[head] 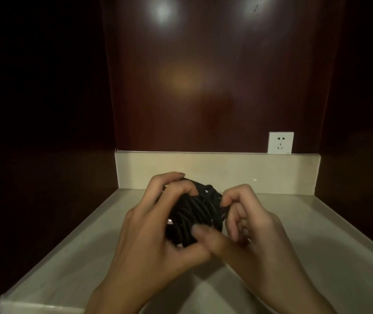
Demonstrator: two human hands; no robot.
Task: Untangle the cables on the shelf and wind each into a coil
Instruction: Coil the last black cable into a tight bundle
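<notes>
**Both hands on the cable bundle, mid-shelf**

From my remote seat I see the pale shelf (72, 257) boxed in on three sides: a low cream upstand (237, 171) runs along the back, and dark wood walls close in left and right. The shelf's front edge sits at the lower left of the view, and bare surface lies open on either side of the hands, wider on the left. A white wall socket (280, 142) is mounted on the back panel just above the upstand, off to the right and well apart from the hands.

The black cable bundle (192, 214) is held up in the middle of the view, between the two hands and in front of the upstand; I cannot tell whether it touches the shelf.

The left hand (156, 225) wraps the bundle from the left, its fingers (176, 184) curled over the top and its thumb pressed across the lower front. The right hand (249, 225) comes in from the right, fingers bent inward, fingertips pinching a strand at the bundle's right edge. Both forearms enter from the bottom of the frame, converging.
</notes>
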